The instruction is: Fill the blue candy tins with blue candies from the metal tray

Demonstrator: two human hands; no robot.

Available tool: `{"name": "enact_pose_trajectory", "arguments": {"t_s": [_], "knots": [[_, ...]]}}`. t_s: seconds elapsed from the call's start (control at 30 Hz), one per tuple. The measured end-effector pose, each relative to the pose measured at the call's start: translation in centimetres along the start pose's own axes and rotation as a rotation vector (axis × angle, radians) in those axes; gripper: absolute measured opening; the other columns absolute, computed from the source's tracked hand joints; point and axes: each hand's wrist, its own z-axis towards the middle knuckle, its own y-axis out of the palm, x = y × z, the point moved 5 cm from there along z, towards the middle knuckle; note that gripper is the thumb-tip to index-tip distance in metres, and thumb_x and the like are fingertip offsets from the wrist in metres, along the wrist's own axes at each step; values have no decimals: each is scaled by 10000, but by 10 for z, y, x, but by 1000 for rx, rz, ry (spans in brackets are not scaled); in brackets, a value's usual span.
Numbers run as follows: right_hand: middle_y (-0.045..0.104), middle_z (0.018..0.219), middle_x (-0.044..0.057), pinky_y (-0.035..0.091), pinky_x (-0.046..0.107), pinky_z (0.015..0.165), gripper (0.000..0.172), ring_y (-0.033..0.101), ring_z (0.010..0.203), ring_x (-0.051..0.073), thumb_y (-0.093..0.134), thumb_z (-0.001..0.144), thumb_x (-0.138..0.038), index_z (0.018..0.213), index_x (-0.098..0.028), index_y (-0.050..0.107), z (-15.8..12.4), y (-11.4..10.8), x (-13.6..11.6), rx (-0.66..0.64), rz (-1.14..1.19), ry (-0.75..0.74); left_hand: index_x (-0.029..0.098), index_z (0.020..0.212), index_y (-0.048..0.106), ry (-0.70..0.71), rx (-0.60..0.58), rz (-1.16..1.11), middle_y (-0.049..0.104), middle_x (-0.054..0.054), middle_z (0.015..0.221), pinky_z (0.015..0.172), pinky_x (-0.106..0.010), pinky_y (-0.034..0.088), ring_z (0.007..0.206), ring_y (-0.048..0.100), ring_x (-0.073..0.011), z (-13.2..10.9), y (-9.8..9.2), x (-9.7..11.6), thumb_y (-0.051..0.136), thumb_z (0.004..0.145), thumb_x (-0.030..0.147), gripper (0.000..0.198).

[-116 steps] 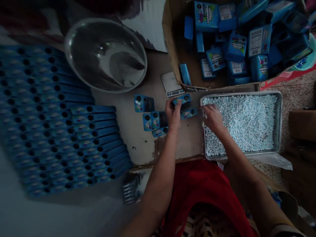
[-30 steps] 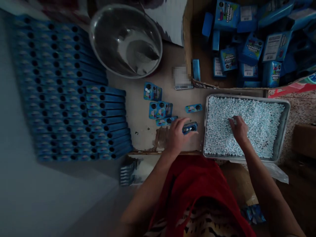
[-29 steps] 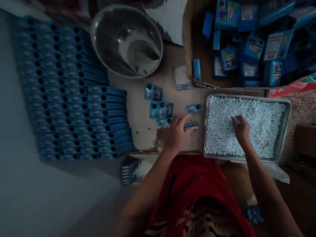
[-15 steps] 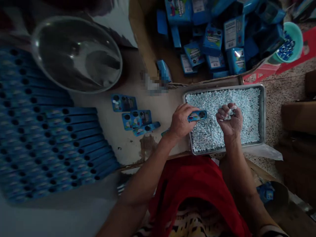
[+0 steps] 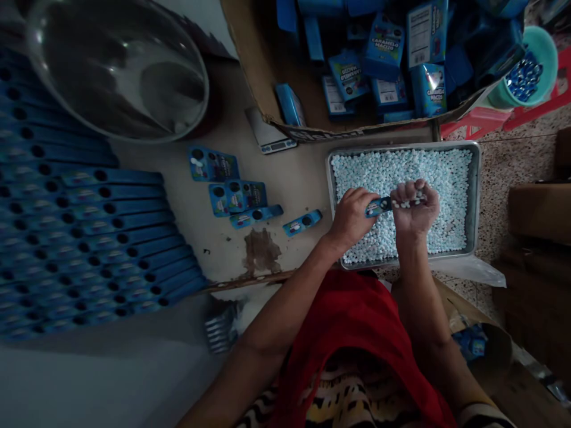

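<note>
Over the left half of a metal tray (image 5: 475, 202), my left hand (image 5: 353, 215) grips a small blue candy box (image 5: 377, 207) with a round hole at its right end. Something pale shows in that hole. Close against that end is my right hand (image 5: 416, 208), palm up, fingers curled around several small white candies (image 5: 413, 201). Pale blue and white candies (image 5: 450, 190) fill the tray beneath both hands. On the table to the left lie a single blue box (image 5: 303, 223) and a small group of similar boxes (image 5: 245, 195).
Rows of blue boxes (image 5: 111, 238) cover the far left, below a large metal bowl (image 5: 203, 89). A cardboard carton (image 5: 250, 71) of blue packages stands behind the tray, a digital scale (image 5: 272, 141) at its corner. A turquoise tub (image 5: 546, 71) holds blue wrapped sweets.
My left hand has carried the blue candy box rightward to my right hand's fingers. The single box on the table has come into full view as the camera shifted.
</note>
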Motion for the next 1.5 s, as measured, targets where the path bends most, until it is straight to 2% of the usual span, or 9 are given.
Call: {"name": "enact_pose_trajectory", "arguments": {"t_s": [0.23,0.47,0.57,0.7,0.8,0.93,1.07,1.17,1.5], "knots": [[596,737,-26,444,187,533,209,528,609,95,784,865,-277,824,-235,583,3,-81,-2,351,-159,306,225,1210,760,-8,94,18,781,-64,1160,1072,-437,594,1148,710,-283,-4,-13,-4,867,834,38,434],[666,698,-26,329,165,491,441,458,536,51,980,594,-450,822,-200,696,-30,-111,-20,300,-876,317,221,1169,746,-165,223,-11,797,-51,1206,1043,-359,590,1159,741,-249,-5,-103,-82,900,812,118,402],[681,710,-24,396,183,544,503,503,572,70,1005,527,-458,842,-218,696,-38,-92,-2,202,-905,446,207,1137,731,-257,231,9,801,-41,1178,1016,-349,588,1121,749,-250,-2,-126,-134,907,745,107,442],[674,743,-28,421,225,590,437,545,630,113,943,654,-483,939,-252,707,-47,-38,44,-67,-862,518,203,1072,706,-306,198,51,790,-71,1162,1038,-405,587,1137,741,-289,-1,-116,-180,856,729,96,389],[660,725,-25,429,270,603,340,533,622,148,788,853,-546,1007,-251,715,-57,11,85,-409,-1054,459,225,1060,707,-301,218,41,788,-83,1160,1039,-442,590,1142,735,-309,-8,-104,-190,816,746,96,357],[797,969,68,546,370,872,245,698,891,245,705,926,-462,984,-227,745,-64,60,128,-688,-1370,185,219,1077,734,-283,229,42,795,-82,1146,1059,-440,579,1139,726,-307,-19,-101,-188,758,734,56,380],[821,1033,96,531,416,973,73,730,974,295,728,901,-216,967,-233,755,-63,74,157,-722,-1491,162,199,1110,756,-294,202,35,795,-96,1167,1083,-433,575,1165,724,-306,-27,-105,-188,731,742,23,409],[830,1099,106,528,422,987,196,745,1033,313,731,870,-121,1021,-241,759,-64,76,164,-767,-1569,143,190,1147,760,-300,175,-1,790,-104,1198,1098,-427,579,1191,728,-300,-33,-107,-189,727,752,-2,441],[775,884,24,503,329,817,74,670,826,221,726,928,-292,883,-237,746,-36,106,147,-556,-1556,44,166,1265,749,-287,83,-56,749,-135,1302,1148,-428,569,1278,703,-316,-40,-114,-185,681,793,-15,511]]}}
